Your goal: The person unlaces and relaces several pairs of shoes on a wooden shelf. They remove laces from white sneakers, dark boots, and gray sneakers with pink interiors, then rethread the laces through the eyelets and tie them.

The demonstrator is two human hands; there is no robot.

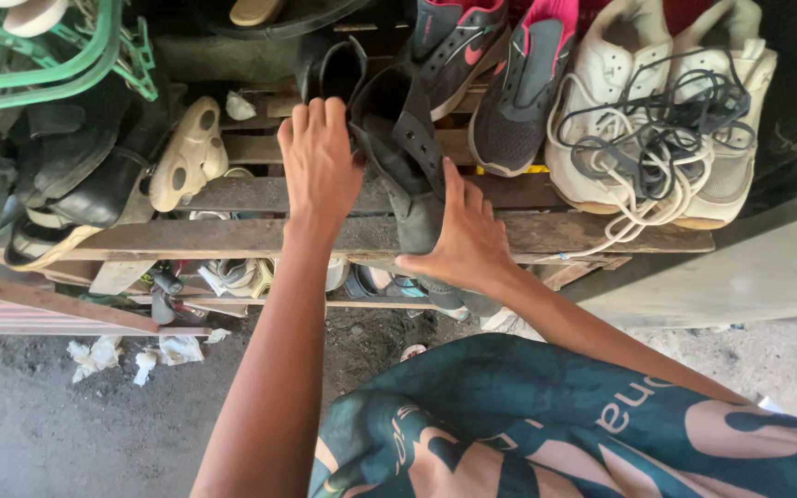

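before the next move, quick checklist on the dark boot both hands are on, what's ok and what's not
1. Left hand on the dark boot: ok, it lies against the boot's open top.
2. Right hand on the boot: ok, palm against the toe end.
3. Boot supported: ok, it lies on the wooden rack.
4. Room beside it: not ok, a grey and pink sneaker sits close on the right.
5. Loose laces on the white sneakers: ok, apart from the boot.
6. Firmness of grip: cannot tell.
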